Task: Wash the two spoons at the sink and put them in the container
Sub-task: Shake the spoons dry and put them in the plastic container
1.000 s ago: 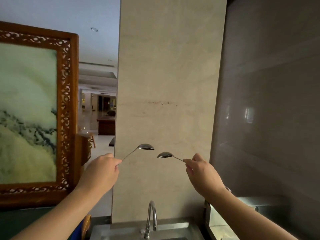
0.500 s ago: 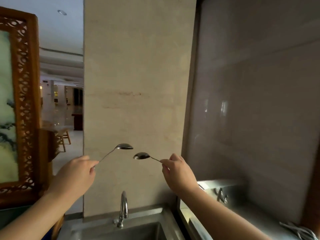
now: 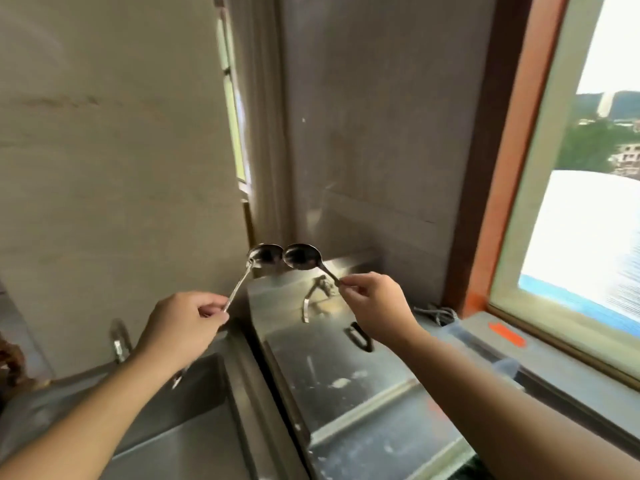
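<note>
No readable text, labels, brands, numbers or signs anywhere; frame blurred.

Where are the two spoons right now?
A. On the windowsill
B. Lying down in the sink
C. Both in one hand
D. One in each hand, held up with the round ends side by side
D: the left hand pinches one spoon by its handle, the right hand the other spoon, bowls side by side above the counter.

Silver spoons [image 3: 300, 256], grey steel sink [image 3: 194, 441], reddish-brown window frame [image 3: 498, 161]
</note>
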A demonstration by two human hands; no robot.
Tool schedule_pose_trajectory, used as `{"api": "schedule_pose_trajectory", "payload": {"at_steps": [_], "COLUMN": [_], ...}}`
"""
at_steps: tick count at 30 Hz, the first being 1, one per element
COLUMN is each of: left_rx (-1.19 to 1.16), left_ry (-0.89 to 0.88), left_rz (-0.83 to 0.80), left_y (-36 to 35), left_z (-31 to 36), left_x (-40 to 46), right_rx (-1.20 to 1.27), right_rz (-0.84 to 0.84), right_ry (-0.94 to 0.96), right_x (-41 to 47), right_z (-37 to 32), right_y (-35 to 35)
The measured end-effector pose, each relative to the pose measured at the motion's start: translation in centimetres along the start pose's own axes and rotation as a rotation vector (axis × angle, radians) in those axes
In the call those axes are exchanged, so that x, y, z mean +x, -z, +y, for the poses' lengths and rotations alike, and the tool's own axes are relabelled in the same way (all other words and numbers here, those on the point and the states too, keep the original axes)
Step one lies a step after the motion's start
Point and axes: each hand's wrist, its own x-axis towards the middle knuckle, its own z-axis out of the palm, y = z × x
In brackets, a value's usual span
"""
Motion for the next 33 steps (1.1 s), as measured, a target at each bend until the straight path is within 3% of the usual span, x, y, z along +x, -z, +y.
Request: {"api": "schedule_pose_trajectory", "payload": {"at_steps": [11,17,25,30,33], "left_rx": [-0.361,-0.494,-0.352,-0.104,0.069], "left_ry": [0.068,0.243,0.297,0.143,0.061], "left_rz": [-0.523,-0.797,-0.920,-0.977,-1.003], "left_y": [-22.6,-32.2,-44.7,-51.3,-54.6], "left_z": [18.0,23.4,26.0,26.2,26.1], "left_x": [-5.0,-4.6,0.2,4.8,6.7], "right_rx": [0.407,0.563,0.555,0.543,0.664], "right_rz": [0.085,0.155,0.188,0.227,0.207], "right_ry": [-0.586,-0.732,-0.852,-0.920,-0.960], "right_x": [-7.6,-10.6,-10.0,-7.1,-4.6], "right_z": [18.8,24.3,29.4,33.0,34.2], "right_y": [18.7,23.8,25.7,25.6,24.8]}}
